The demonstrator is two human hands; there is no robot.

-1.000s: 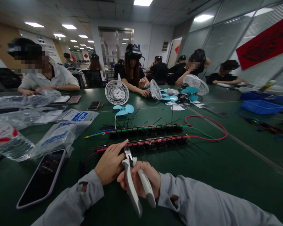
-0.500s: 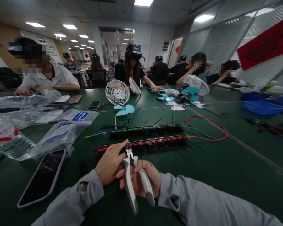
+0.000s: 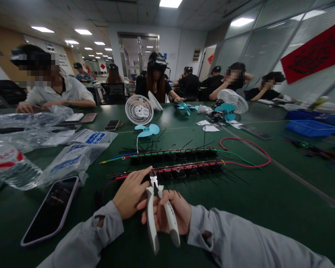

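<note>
Here's the right hand, palm up, its grip wrapped around a pair of metal-headed cutting pliers with white-and-grey handles. Those handles stand spread, cradled low so the head points away from the body, probably for a straight line onto the work. And the work is right there: a long row of black parts strung with red wire, lying crosswise on the dark green desk, just ahead of both hands.

Over to the left hand! It lies flat across the row's left end, forefinger stretched along it beside the plier tips, seemingly to steady it. Whether its grip pinches anything underneath, I can't tell; the fingers hide it, and the dark tips blur into the black parts.

Just beyond runs a matching row with green wire, parallel and apart, perhaps laid there to be within easy reach. Thin black strands bristle from both.
</note>
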